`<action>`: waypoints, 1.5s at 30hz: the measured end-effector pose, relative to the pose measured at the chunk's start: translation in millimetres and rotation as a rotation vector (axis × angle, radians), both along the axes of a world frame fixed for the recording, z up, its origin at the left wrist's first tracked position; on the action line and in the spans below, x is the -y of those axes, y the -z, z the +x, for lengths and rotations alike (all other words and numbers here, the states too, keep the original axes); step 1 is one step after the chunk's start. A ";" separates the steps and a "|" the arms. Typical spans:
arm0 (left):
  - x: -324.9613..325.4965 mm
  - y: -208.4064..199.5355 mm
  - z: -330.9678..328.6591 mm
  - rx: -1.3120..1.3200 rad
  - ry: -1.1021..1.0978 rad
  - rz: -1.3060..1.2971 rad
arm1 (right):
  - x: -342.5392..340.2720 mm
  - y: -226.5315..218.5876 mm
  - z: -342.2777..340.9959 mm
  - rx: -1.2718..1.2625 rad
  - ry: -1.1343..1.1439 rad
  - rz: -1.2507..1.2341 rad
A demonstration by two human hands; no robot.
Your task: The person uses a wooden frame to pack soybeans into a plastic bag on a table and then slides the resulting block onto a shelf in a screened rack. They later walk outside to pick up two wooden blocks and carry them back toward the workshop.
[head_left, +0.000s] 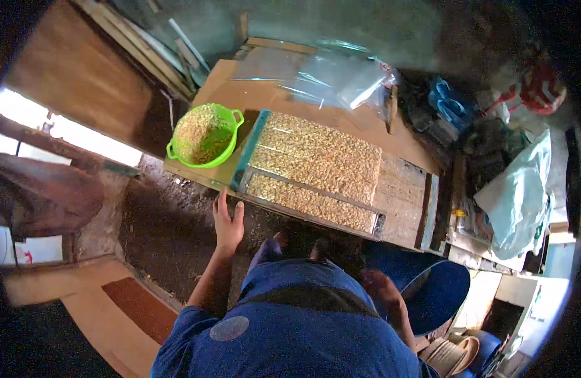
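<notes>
A flat bed of pale tan beans or grains point(315, 160), shiny in places as if under clear film, lies on the wooden table point(400, 195). A grey strip point(303, 189) crosses it lengthwise, and a teal strip point(251, 148) borders its left end. My left hand point(228, 225) is at the table's front edge, near the bed's lower left corner, fingers stretched out and holding nothing. Down by my right side, my right hand point(380, 286) hangs beside a blue drum point(438, 293); its fingers are too dark and blurred to make out.
A bright green two-handled colander or basin point(226, 148), partly filled with similar grains, stands at the table's left end. Clear plastic sheets point(334, 79) lie along the back. Bags and clutter point(517, 195) crowd the right. Woven baskets point(451, 356) sit low at right.
</notes>
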State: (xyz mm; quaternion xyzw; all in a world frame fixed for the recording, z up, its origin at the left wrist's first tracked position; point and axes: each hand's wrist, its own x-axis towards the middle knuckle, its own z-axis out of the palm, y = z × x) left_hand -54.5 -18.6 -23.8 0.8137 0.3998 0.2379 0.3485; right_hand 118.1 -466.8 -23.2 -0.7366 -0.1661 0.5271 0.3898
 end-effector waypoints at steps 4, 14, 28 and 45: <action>-16.6 -8.2 17.1 -0.003 0.101 0.108 | -4.3 32.6 12.6 0.576 0.282 -0.088; -37.9 16.9 19.3 -0.119 0.178 0.007 | -92.6 10.5 31.5 0.582 0.774 -0.067; -45.0 11.8 16.7 -0.064 0.276 -0.074 | -94.8 45.9 30.1 0.721 0.866 0.052; -22.5 -18.6 -34.2 0.061 0.296 -0.076 | -100.2 -44.3 -23.9 0.478 1.062 0.279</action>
